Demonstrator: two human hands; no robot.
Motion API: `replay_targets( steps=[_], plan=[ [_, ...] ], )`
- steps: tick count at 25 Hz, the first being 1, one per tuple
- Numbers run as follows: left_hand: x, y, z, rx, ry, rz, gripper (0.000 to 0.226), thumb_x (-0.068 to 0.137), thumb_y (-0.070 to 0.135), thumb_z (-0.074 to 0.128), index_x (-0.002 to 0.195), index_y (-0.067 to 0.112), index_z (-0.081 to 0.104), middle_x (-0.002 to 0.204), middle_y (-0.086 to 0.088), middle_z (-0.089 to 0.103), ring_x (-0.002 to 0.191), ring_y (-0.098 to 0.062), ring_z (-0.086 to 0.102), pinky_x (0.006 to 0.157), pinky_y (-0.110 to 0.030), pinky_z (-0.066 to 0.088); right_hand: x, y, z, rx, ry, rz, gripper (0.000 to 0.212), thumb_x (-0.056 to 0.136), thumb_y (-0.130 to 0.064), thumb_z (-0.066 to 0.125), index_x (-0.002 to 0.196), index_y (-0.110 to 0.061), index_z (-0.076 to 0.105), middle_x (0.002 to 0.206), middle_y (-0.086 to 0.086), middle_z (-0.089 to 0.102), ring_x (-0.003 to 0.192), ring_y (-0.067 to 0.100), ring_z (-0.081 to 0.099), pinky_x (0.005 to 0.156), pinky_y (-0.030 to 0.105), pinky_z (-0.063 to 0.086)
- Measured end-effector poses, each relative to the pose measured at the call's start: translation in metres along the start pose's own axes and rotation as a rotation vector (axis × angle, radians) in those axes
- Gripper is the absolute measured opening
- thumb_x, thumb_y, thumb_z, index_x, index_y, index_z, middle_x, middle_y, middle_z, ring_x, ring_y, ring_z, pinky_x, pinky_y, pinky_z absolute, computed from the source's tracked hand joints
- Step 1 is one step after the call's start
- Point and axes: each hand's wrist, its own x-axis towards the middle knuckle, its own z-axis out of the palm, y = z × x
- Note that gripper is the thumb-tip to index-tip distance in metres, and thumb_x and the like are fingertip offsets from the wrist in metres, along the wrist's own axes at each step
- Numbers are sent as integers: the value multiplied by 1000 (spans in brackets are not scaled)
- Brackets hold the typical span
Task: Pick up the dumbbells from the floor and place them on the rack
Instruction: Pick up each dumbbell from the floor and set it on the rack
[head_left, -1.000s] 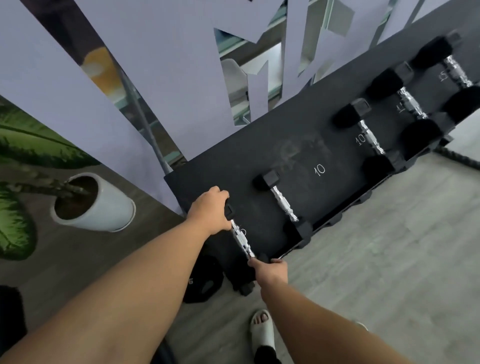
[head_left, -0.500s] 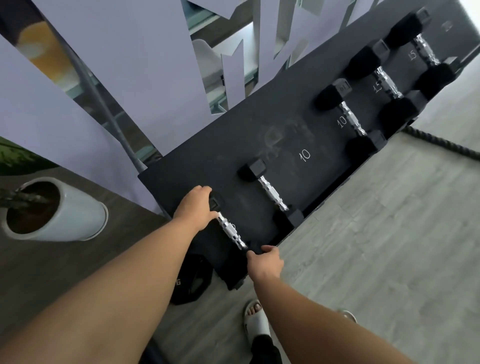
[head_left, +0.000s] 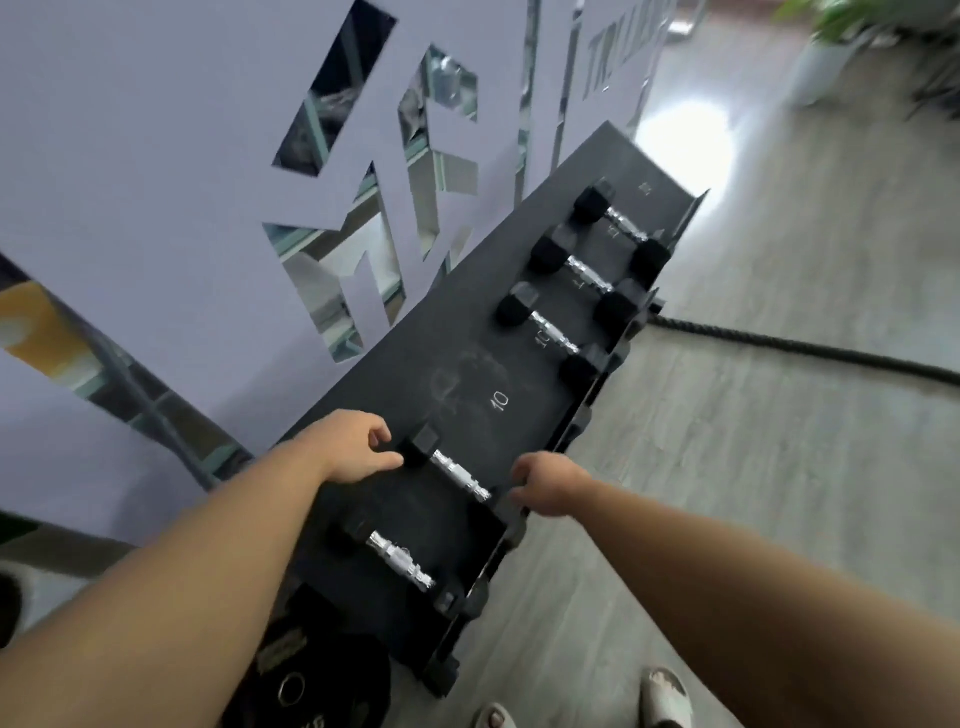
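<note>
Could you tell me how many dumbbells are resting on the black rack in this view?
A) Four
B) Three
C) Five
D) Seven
C: five lie across the rack: the nearest dumbbell, the second dumbbell between the left hand and right hand, then three further dumbbells beyond the empty spot marked 10.

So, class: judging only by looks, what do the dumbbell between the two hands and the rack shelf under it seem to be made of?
The black-headed, silver-handled dumbbell: handle looks like polished chromed metal, bright with ringed grooves; its hexagonal heads look like matte black rubber, though possibly painted iron. The flat black rack shelf: dull, chalky-smudged surface with white painted numbers, probably rubber matting or coated board; I cannot tell which.
</note>
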Motion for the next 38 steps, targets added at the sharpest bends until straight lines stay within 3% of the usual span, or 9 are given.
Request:
replay_targets(
  steps=[7, 13, 16, 21, 24, 27, 30, 34, 38],
  plan=[
    [-14, 154, -130, 105, 134, 254, 40, 81, 60, 72, 109, 31, 69, 97, 16, 65, 88, -3, 61, 73, -24, 45, -80, 54, -188, -178, 329, -25, 38, 92, -36, 65, 122, -14, 71, 122, 8, 71, 116, 31, 65, 92, 32, 51],
    [-59, 271, -119, 231, 116, 342, 47, 81, 60, 72, 117, 30, 66, 101, 15, 65, 95, -9, 62, 79, -25, 46, -168, 156, -250, -137, 496, 42, 39, 92, -40, 68, 122, -16, 72, 125, 8, 70, 113, 30, 65, 82, 30, 46],
    [-76, 339, -94, 225, 134, 372, 47, 77, 63, 73, 113, 33, 68, 100, 17, 66, 93, -5, 62, 80, -26, 47, -213, 220, -255, -59, 523, 96, 44, 91, -46, 68, 128, -22, 67, 131, 7, 66, 119, 29, 61, 91, 34, 49],
    [-108, 507, -4, 275, 79, 514, 45, 73, 65, 73, 106, 35, 68, 95, 19, 67, 88, -3, 63, 75, -23, 48, -310, 379, -239, 33, 541, 189, 44, 95, -41, 67, 133, -20, 64, 137, 5, 64, 123, 28, 59, 91, 32, 45],
    [-124, 620, 54, 375, 38, 631, 50, 77, 62, 75, 112, 28, 69, 96, 15, 67, 92, -9, 64, 83, -26, 47, -379, 492, -213, 82, 541, 316, 40, 94, -39, 67, 127, -17, 68, 130, 6, 68, 116, 28, 63, 93, 34, 51],
    [-145, 735, 118, 429, -27, 766, 56, 81, 61, 73, 121, 24, 66, 102, 10, 67, 100, -16, 64, 96, -33, 49, -449, 595, -177, 110, 546, 466, 45, 96, -40, 65, 132, -12, 67, 135, 9, 66, 124, 30, 61, 101, 36, 50],
    [-177, 841, 188, 561, -114, 925, 58, 83, 63, 70, 125, 24, 63, 116, 7, 70, 100, -15, 61, 94, -32, 47, -513, 684, -133, 197, 540, 613, 48, 97, -40, 64, 136, -12, 64, 140, 8, 63, 129, 30, 58, 102, 35, 47],
    [-221, 953, 264, 670, -163, 1103, 60, 83, 65, 68, 127, 25, 62, 119, 6, 70, 106, -18, 62, 89, -32, 47, -584, 767, -75, 304, 549, 785, 45, 96, -41, 64, 130, -12, 68, 136, 8, 66, 125, 30, 61, 101, 36, 51],
    [-257, 1034, 344, 679, -274, 1222, 63, 84, 65, 68, 131, 25, 60, 126, 4, 67, 113, -21, 60, 94, -34, 47, -633, 830, -14, 416, 507, 967, 40, 93, -40, 64, 123, -14, 71, 129, 8, 70, 116, 31, 65, 97, 39, 55]
  ],
)
